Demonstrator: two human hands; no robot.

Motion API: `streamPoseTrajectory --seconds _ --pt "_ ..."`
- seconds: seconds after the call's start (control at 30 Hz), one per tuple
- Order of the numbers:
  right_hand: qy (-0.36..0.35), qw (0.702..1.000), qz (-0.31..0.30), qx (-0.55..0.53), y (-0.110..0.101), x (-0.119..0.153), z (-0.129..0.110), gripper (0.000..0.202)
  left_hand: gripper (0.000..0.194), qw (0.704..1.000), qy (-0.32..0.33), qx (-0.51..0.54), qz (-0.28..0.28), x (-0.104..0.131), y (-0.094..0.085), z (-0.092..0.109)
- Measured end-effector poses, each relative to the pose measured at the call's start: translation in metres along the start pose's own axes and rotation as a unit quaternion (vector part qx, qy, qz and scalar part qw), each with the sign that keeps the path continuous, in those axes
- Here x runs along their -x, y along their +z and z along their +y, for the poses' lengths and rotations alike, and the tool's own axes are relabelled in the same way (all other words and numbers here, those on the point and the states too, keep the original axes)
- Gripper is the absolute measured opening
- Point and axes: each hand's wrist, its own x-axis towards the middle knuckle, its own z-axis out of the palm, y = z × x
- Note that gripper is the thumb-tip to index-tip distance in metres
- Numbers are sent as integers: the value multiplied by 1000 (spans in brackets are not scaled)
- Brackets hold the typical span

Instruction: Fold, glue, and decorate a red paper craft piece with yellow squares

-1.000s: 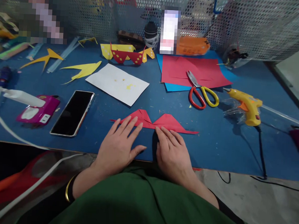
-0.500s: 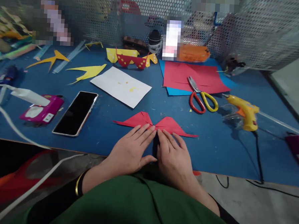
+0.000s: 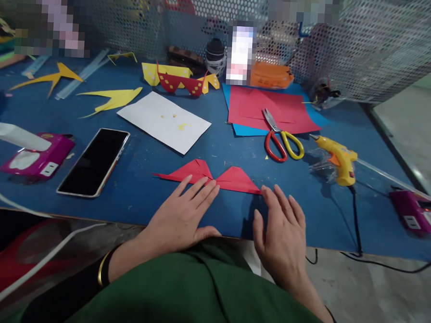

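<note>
A folded red paper piece point(image 3: 236, 179) with two peaks lies flat near the front edge of the blue table point(image 3: 145, 196). My left hand point(image 3: 182, 213) rests flat with fingers spread, its fingertips on the lower middle edge of the paper. At the paper's right end is my right hand point(image 3: 284, 228), fingers apart, the index fingertip touching the tip and hiding part of it. Neither hand grips anything.
Beyond the paper are a white sheet point(image 3: 167, 123), red-and-yellow scissors point(image 3: 276, 136) partly on red sheets point(image 3: 286, 110), and cut-out glasses point(image 3: 179, 84). A phone point(image 3: 94, 162) lies left; a yellow glue gun point(image 3: 336, 156) and power socket point(image 3: 411, 210) are right.
My right hand has slid right along the paper's lower edge, from the middle to the right end. My left hand stays on the paper. The camera view has shifted slightly.
</note>
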Motion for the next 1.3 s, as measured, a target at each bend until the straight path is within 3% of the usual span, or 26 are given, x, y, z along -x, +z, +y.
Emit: streamPoseTrajectory --seconds 0.2,0.43,0.67,0.83,0.93,1.0,1.07,1.3 --pt "-119 988 -28 -97 15 -19 -37 44 83 1000 -7 1 -18 2 -2 2" --pt "-128 987 -20 -91 24 -19 -39 42 84 999 -36 10 -25 12 -6 -4" --pt "-141 986 -24 -84 23 -21 -37 42 84 980 -188 -68 -5 45 -17 -26" --pt "-142 987 -20 -74 24 -20 -37 40 89 960 -253 -112 32 49 -27 -23" --pt "-139 988 -19 -67 24 -20 -39 40 82 983 -164 -70 43 34 -26 -16" --pt "-139 988 -19 -66 24 -21 -40 39 78 997 -64 -18 27 22 -22 -11" --pt "-137 988 -19 -67 23 -22 -41 38 77 1000 -9 25 5 12 -16 -8" --pt "-114 992 -19 -48 18 -17 -29 39 79 998 -5 67 -20 4 -4 -8"
